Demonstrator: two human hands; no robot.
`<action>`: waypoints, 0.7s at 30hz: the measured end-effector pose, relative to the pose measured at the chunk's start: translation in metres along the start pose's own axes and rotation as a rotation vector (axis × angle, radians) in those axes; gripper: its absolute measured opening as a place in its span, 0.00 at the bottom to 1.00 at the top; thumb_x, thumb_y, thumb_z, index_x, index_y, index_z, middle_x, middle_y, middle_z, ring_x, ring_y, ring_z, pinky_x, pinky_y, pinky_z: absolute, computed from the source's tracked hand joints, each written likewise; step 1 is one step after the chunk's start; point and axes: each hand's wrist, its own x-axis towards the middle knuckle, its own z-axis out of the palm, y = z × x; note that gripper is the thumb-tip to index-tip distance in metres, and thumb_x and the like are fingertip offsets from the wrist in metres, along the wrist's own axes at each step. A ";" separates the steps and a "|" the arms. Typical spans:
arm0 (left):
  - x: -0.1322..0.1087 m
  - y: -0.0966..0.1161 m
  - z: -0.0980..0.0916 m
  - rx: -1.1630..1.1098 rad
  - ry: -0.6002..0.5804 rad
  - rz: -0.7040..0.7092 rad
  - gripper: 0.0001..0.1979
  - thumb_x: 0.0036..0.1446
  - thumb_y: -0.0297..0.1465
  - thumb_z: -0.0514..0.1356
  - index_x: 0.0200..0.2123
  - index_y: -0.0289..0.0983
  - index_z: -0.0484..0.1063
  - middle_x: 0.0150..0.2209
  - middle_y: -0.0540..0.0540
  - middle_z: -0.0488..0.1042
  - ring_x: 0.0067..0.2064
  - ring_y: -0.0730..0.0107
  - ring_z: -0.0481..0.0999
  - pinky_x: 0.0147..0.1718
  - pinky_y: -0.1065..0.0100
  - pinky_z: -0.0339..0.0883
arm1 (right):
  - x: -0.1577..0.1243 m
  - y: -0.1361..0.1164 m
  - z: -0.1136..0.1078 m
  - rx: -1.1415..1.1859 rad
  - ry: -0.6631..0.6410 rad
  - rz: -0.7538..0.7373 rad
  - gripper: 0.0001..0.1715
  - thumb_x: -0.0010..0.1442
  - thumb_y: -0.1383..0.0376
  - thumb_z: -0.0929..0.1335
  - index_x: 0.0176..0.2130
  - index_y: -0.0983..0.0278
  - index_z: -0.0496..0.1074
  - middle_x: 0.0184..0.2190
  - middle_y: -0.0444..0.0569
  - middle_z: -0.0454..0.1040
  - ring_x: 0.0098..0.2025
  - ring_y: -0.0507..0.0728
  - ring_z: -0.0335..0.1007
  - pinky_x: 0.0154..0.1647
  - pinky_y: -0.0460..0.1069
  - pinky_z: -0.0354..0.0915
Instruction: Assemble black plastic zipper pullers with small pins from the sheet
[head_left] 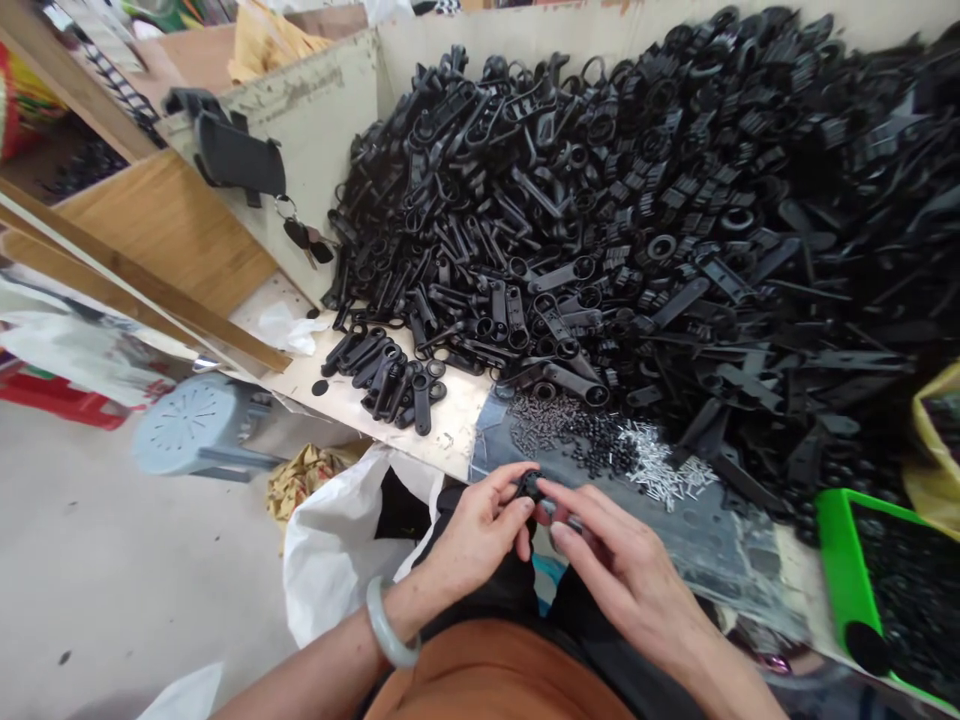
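At far left a grey stool (pixel 195 425) stands on the floor, and a white bag (pixel 330 560) hangs open below the edge of the surface (pixel 450 415). A pale bangle (pixel 386 630) sits on your left wrist. Your left hand (pixel 472 535) has its grip closed: thumb and fingertips pinch a small black part (pixel 529 487), held in the air just in front of the surface edge, above your lap. Your right hand (pixel 622 570) meets it from the other side, its grip also closed on the part with thumb and forefinger; whether something small and metallic sits under those fingers too, I cannot tell.

The part looks like moulded plastic, so expect it light, stiff and a bit slick. Take it by its outer edges, as you do now, so the middle stays free.

Just beyond your hands lie small black bits (pixel 592 440) and, to their right, a scatter of silvery pins (pixel 660 465). Behind them the big pile (pixel 675 200) of black plastic pieces fills the surface to the back wall. At far right a green tray (pixel 832 560) holds more dark pieces
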 end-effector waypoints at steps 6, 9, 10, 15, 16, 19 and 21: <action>0.002 -0.006 -0.004 -0.052 -0.036 0.019 0.26 0.64 0.41 0.63 0.60 0.34 0.69 0.36 0.45 0.79 0.22 0.80 0.71 0.25 0.73 0.63 | -0.006 0.003 -0.004 -0.127 0.111 -0.049 0.24 0.73 0.66 0.60 0.63 0.57 0.72 0.41 0.51 0.79 0.37 0.55 0.81 0.35 0.46 0.76; 0.003 -0.010 -0.005 -0.061 -0.046 0.010 0.26 0.63 0.41 0.63 0.60 0.33 0.68 0.36 0.44 0.79 0.22 0.79 0.71 0.26 0.73 0.64 | -0.007 0.005 0.001 -0.110 0.159 -0.153 0.23 0.72 0.70 0.61 0.60 0.59 0.74 0.37 0.51 0.80 0.36 0.55 0.80 0.36 0.46 0.76; 0.004 -0.011 -0.005 -0.064 -0.050 0.009 0.27 0.63 0.40 0.63 0.60 0.33 0.68 0.37 0.44 0.80 0.22 0.79 0.71 0.27 0.73 0.64 | -0.007 0.005 0.003 -0.109 0.173 -0.166 0.22 0.72 0.70 0.62 0.59 0.59 0.75 0.38 0.51 0.80 0.36 0.55 0.81 0.37 0.46 0.76; 0.005 -0.014 -0.006 -0.024 -0.030 0.019 0.26 0.65 0.37 0.62 0.63 0.34 0.68 0.27 0.52 0.75 0.24 0.77 0.71 0.31 0.73 0.65 | -0.005 0.002 0.009 -0.172 0.173 -0.128 0.19 0.73 0.69 0.62 0.52 0.58 0.80 0.40 0.51 0.81 0.35 0.53 0.81 0.36 0.45 0.76; 0.005 -0.015 -0.007 -0.016 -0.026 0.017 0.25 0.65 0.37 0.61 0.63 0.34 0.68 0.25 0.53 0.74 0.24 0.76 0.71 0.31 0.72 0.65 | -0.005 0.002 0.010 -0.192 0.179 -0.118 0.19 0.73 0.68 0.62 0.51 0.58 0.80 0.40 0.51 0.80 0.33 0.53 0.80 0.35 0.44 0.75; 0.007 -0.014 -0.006 -0.013 -0.023 0.004 0.24 0.65 0.38 0.62 0.60 0.34 0.70 0.27 0.51 0.76 0.23 0.76 0.71 0.30 0.72 0.65 | -0.004 0.002 0.014 -0.229 0.209 -0.116 0.18 0.73 0.68 0.62 0.52 0.58 0.80 0.38 0.50 0.79 0.31 0.52 0.79 0.33 0.44 0.74; 0.008 -0.013 -0.006 -0.014 -0.022 0.000 0.23 0.64 0.38 0.62 0.59 0.33 0.70 0.28 0.50 0.77 0.23 0.76 0.71 0.29 0.72 0.65 | -0.004 0.003 0.016 -0.236 0.219 -0.124 0.18 0.73 0.69 0.62 0.52 0.59 0.79 0.37 0.50 0.79 0.31 0.52 0.79 0.32 0.44 0.74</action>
